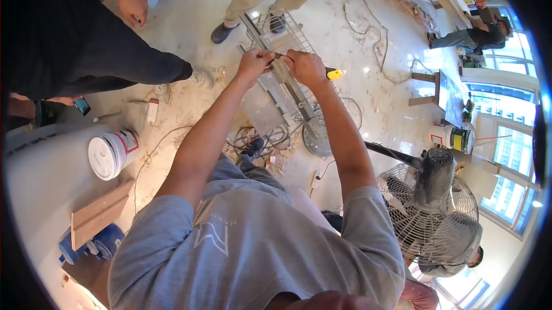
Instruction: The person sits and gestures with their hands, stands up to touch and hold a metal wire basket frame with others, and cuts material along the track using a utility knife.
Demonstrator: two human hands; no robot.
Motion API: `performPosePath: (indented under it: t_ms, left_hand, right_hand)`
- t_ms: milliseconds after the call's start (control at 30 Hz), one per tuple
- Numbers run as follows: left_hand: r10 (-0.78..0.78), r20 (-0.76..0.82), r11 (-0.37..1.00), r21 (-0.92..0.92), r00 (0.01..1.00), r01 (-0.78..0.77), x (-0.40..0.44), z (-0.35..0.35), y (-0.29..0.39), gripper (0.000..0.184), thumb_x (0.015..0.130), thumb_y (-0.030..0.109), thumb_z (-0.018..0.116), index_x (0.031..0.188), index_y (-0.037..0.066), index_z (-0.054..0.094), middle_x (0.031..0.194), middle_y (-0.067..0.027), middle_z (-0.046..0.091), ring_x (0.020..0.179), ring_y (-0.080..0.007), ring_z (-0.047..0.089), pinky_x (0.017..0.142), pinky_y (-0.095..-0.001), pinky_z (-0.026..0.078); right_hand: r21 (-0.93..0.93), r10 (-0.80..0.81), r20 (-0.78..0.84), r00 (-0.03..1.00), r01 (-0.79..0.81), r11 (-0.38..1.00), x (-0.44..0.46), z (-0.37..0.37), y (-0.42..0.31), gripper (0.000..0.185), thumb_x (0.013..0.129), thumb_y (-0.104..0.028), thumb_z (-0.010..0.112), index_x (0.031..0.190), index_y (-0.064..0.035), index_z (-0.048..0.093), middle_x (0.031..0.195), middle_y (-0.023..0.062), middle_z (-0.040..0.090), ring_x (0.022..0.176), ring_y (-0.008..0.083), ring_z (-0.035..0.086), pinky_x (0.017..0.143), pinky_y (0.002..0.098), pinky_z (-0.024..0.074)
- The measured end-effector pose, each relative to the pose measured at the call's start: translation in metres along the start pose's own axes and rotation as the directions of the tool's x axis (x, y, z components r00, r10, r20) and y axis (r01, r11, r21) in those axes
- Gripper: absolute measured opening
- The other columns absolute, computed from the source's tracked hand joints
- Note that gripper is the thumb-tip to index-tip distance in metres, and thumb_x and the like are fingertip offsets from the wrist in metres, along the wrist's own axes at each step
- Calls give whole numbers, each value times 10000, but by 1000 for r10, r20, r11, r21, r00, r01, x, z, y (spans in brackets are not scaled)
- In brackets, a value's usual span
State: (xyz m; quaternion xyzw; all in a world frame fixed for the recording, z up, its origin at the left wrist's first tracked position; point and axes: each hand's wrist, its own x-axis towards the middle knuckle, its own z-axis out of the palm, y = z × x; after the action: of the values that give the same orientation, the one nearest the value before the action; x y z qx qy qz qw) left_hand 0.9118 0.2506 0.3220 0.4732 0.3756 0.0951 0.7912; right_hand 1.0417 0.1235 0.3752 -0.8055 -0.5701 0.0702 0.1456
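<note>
In the head view my left hand [255, 63] and my right hand [306, 67] are close together above a long metal rail [295, 93]. A thin dark tool spans the gap between them; its yellow and black handle end [336, 74] sticks out to the right of my right hand. The fingers of my right hand are wrapped round this tool. My left fingers are pinched at its left tip, on something too small to make out. Below the hands the rail rests by a clear flat plate [261, 100] and a wire rack [295, 29].
A standing fan [431, 195] is close on my right. White buckets [114, 153] [452, 137] stand at both sides. Cables [261, 137] lie on the littered floor. One person stands at the left, another beyond the rack; others are farther right. A low table [451, 98] is right.
</note>
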Motion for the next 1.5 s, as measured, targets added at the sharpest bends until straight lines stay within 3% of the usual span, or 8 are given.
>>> performPosePath:
  t_ms: [233,400,533,633,833,1133,1333,1500]
  left_hand:
    - [96,113,989,104,989,-108,-2,-5,-7,156,890,145,690,868,16,605,818,-34,594,738,-140,606,687,-294,559]
    - [17,-2,998,-68,1000,-18,-4,2,4,166,872,96,703,829,20,562,809,-29,585,730,-124,597,679,-277,556]
    - [79,93,997,-2,992,-79,-4,-5,-7,201,865,87,709,807,32,524,797,-21,572,742,-116,596,676,-263,560]
    - [120,143,987,88,982,-134,-6,-7,-9,188,883,120,694,833,54,525,845,-16,572,808,-126,607,779,-296,574]
    - [21,77,993,-121,997,-12,-5,-8,-7,157,890,128,686,859,63,546,884,-16,586,833,-126,609,827,-314,570]
    - [30,59,989,-145,998,-21,-3,-3,-6,153,888,129,692,914,36,573,863,-19,588,813,-128,610,772,-298,564]
    - [98,150,995,-8,984,-98,-3,-11,-13,138,895,117,681,893,34,571,870,-21,589,828,-128,608,773,-299,570]
    - [39,91,988,-154,995,-24,-2,-9,-10,146,905,133,670,861,60,552,874,-12,580,842,-122,607,836,-313,556]
  right_hand:
    - [46,32,12,999,-33,998,-23,0,-4,290,931,-371,542,858,-105,630,747,147,671,690,364,654,614,472,512]
    - [-4,14,-32,999,-14,1000,-3,4,-1,291,930,-374,544,852,-104,616,739,145,670,686,364,656,607,479,513]
    - [21,44,11,999,-45,999,-22,3,-6,305,931,-381,542,839,-98,608,739,141,671,682,356,658,604,475,514]
    - [12,46,29,999,-46,999,-27,0,-6,305,929,-379,545,842,-95,610,743,140,673,681,353,658,602,472,512]
    - [-19,2,-25,1000,-2,1000,-9,2,-5,291,921,-381,557,843,-108,621,718,127,669,669,342,658,599,470,512]
    - [-19,12,-29,1000,-12,1000,-11,2,-5,295,919,-383,557,828,-109,620,716,124,669,657,343,654,596,461,513]
    - [-31,6,30,1000,-5,1000,-23,2,-4,300,925,-377,550,831,-99,612,706,125,663,655,345,650,592,467,506]
    - [-16,-70,-36,997,70,997,-4,1,-3,297,931,-373,545,833,-99,604,701,121,661,644,345,648,582,460,506]
